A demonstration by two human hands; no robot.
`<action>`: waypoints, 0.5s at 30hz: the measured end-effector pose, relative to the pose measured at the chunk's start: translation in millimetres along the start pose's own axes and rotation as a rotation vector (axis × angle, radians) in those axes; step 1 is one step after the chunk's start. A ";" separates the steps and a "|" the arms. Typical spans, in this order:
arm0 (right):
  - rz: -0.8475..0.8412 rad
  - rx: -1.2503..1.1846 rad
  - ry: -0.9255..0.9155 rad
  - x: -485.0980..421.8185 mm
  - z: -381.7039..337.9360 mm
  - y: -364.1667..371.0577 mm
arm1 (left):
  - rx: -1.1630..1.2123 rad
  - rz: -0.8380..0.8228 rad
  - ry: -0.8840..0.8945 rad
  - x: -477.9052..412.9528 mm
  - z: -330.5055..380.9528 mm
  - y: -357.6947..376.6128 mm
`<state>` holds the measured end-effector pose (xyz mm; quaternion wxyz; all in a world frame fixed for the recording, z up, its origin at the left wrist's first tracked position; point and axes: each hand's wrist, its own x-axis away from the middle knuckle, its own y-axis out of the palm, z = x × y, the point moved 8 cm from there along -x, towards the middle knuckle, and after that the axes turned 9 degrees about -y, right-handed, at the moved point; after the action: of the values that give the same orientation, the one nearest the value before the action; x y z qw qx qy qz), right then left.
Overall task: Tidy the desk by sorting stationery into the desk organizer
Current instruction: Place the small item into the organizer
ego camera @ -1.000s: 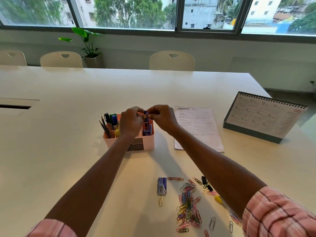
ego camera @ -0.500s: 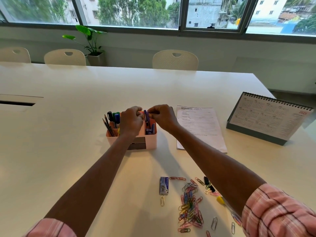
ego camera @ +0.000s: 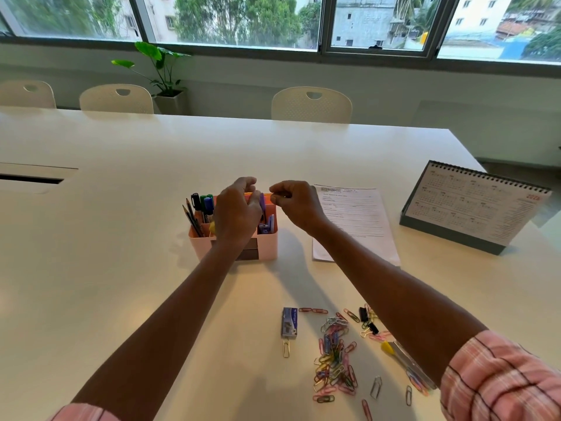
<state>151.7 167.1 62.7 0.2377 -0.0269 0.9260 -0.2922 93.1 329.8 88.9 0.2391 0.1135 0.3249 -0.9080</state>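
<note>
L hand (ego camera: 239,211), R hand (ego camera: 299,203) just parted over desk organizer (ego camera: 267,247) | both curled, hold unclear | purple pen (ego camera: 262,205) prob. stowed | paper clips (ego camera: 334,354) remain, near edge

Light: bright, even daylight from the windows (ego camera: 243,19) beyond the table (ego camera: 91,268).
Shadows: soft and pale, falling toward the camera around the desk organizer (ego camera: 267,247).
Glare: a faint sheen on the table.
Edges: wide-angle bending, with slight smearing.
Focus: a little soft overall.
</note>
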 end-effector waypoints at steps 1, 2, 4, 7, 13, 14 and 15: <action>0.011 -0.004 0.007 2.1 0.3 -2.9 | 0.010 0.005 0.001 3.4 2.7 -0.8; 0.019 -0.009 0.013 4.5 0.2 -5.9 | 0.022 0.007 0.001 7.3 5.4 -1.3; 0.026 -0.020 0.022 10.1 -0.3 -10.9 | 0.051 -0.005 0.012 16.3 10.8 -0.7; 0.023 -0.049 0.036 23.7 -1.1 -17.3 | 0.071 -0.039 0.046 32.9 17.3 2.2; -0.026 -0.079 0.024 62.3 -1.1 -25.0 | 0.063 -0.213 0.054 74.0 16.2 14.7; -0.044 -0.085 0.012 70.5 -2.5 -26.0 | 0.062 -0.233 0.045 81.3 13.7 16.9; -0.057 -0.101 0.008 79.3 -3.8 -27.0 | 0.064 -0.252 0.040 88.5 11.1 18.8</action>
<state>77.3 131.8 46.7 0.2238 -0.0640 0.9393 -0.2520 26.0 278.0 55.3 0.1130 0.0974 0.3122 -0.9382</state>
